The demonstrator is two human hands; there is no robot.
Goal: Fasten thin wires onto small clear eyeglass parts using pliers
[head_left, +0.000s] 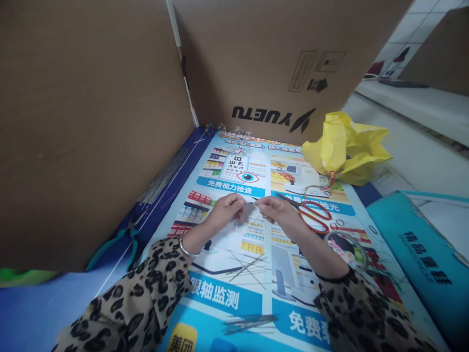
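My left hand (229, 208) and my right hand (278, 212) are raised close together above the printed poster, fingers pinched. A short stretch of thin wire (251, 203) shows between the fingertips, with both hands on it; its ends are hidden. Below my left hand hangs a faint pale loop, too blurred to name. Orange-handled scissors (318, 215) lie just beyond my right hand, blades pointing toward it. Loose thin wires (249, 269) are scattered on the poster nearer me, and a denser bundle of wires (251, 322) lies at the front.
Cardboard walls (256, 63) stand at the left and back. Teal-handled pliers (117, 244) and more wires (164, 176) lie left. On the right are a crumpled yellow bag (344, 146), a roll of clear tape (346, 249) and a blue box (421, 254). Small wire pieces (238, 137) sit at the back.
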